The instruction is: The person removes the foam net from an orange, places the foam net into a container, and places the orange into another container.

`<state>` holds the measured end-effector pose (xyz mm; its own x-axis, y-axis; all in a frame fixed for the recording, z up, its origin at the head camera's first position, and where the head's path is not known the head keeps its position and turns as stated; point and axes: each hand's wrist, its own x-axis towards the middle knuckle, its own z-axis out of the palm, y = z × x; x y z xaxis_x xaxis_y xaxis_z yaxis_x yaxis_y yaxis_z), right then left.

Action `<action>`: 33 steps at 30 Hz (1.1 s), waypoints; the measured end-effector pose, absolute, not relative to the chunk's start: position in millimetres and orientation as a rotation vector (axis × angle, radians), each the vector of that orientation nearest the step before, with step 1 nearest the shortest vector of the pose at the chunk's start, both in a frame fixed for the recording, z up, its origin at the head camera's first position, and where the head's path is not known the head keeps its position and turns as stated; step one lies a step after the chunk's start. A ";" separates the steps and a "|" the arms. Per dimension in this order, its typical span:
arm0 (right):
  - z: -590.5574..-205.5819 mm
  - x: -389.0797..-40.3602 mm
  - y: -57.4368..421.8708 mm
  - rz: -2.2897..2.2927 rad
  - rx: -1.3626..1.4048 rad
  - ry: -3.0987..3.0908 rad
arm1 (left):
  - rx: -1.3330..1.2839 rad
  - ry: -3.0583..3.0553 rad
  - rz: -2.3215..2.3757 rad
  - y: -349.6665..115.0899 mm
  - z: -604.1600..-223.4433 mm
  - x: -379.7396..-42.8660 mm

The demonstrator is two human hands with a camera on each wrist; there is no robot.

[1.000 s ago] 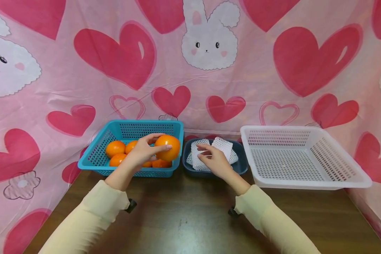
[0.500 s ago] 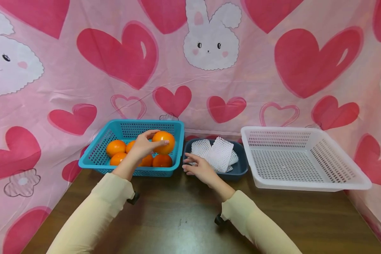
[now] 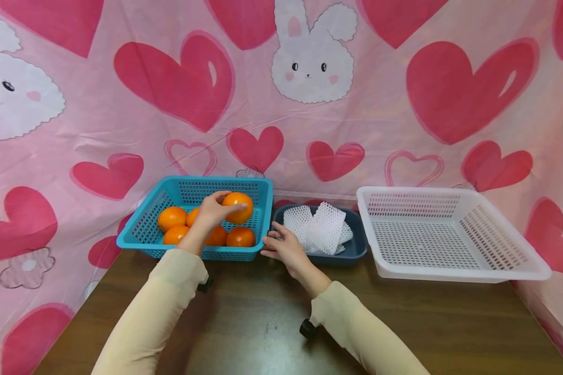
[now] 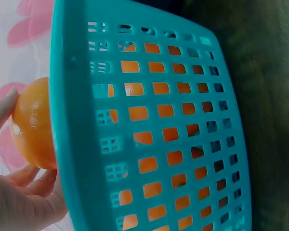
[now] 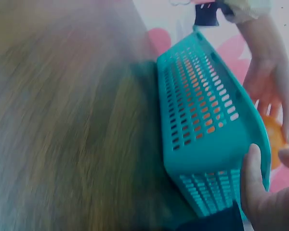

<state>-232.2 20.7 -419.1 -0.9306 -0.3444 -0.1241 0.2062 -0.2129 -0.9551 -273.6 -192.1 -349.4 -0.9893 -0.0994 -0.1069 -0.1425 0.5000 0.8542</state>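
My left hand (image 3: 209,213) holds an orange (image 3: 239,208) over the right part of the teal basket (image 3: 138,246), thumb across its near side. Several more oranges (image 3: 172,217) lie inside that basket. From the left wrist, the held orange (image 4: 32,125) shows beside the basket's rim (image 4: 67,120), gripped by the left hand (image 4: 26,204). My right hand (image 3: 288,251) has its fingers spread at the basket's front right corner, and holds nothing. In the right wrist view, the right hand's thumb (image 5: 252,173) overlaps the basket's corner.
Between the baskets stands a dark blue tray (image 3: 359,242) with white foam net sleeves (image 3: 326,229) in it. A white basket (image 3: 450,272) is on the right of the brown table (image 3: 262,323). Behind hangs a pink cloth (image 3: 384,125) with hearts and rabbits.
My right hand has moved left from above the foam sleeves to the teal basket's corner. The left hand has shifted slightly left with the orange, further over the basket.
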 end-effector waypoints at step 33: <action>-424.6 -228.1 10.3 -2.292 -0.061 1.685 | -0.250 2.998 0.898 -173.3 -392.5 -304.3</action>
